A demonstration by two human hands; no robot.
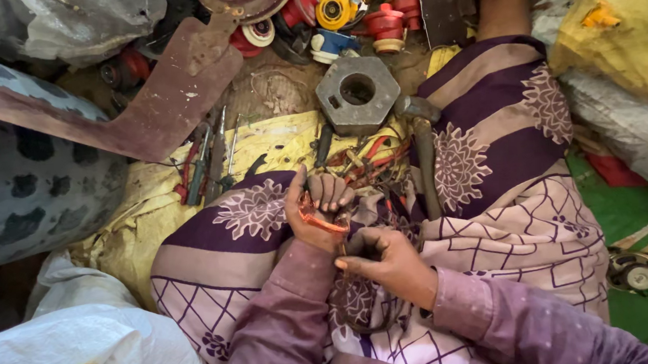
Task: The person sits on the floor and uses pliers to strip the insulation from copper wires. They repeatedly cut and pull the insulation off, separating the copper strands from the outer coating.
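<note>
You are gripping an orange tool in your closed left hand, steadying it over your lap. Your right hand is pinching its lower end; tools are lying within reach.

Floor: earthen, partly covered by a yellow sheet. On it, far centre, a grey hexagonal nut; far left, a rusty flat metal blade; on the sheet, screwdrivers; far edge, red and yellow plastic parts; near left, a white sack.
</note>
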